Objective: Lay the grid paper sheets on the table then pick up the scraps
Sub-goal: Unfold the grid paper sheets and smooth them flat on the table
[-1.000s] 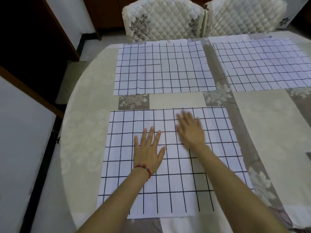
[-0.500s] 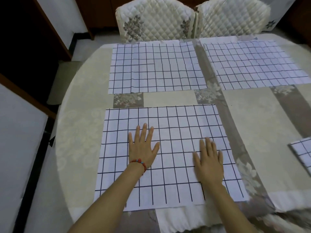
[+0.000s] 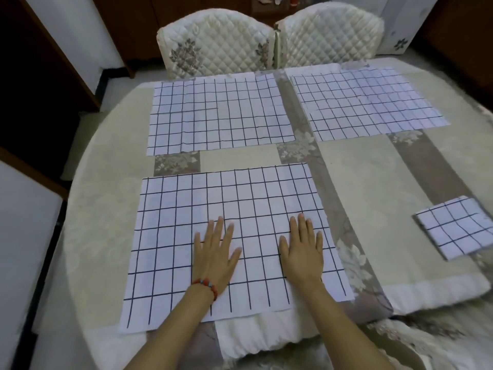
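Head view: we see a round desk (image 3: 88,209) covered in a pale cloth with grey floral bands, and three full grid paper sheets lying flat on it. The near sheet (image 3: 186,236) sits closest to the person, its lower edge near the desk's front rim. The far left sheet (image 3: 226,113) and the far right sheet (image 3: 368,102) lie side by side at the back edge, apart from each other, with a grey cloth band showing between them. The far left sheet appears to have a smaller piece overlapping its lower left part. Both hands rest palm-down on the near sheet. The left hand (image 3: 214,256) lies flat with fingers spread, nothing held in its grip; a red bead bracelet (image 3: 206,284) circles that wrist. The right hand (image 3: 302,253) is likewise flat, fingers together and extended, its grip wide and holding nothing, near the sheet's right edge. A smaller grid paper piece (image 3: 456,227) lies well apart to the right, near the desk's right side, slightly skewed and with one edge curling. Two quilted chairs (image 3: 221,49) stand beyond the far edge, touching each other.
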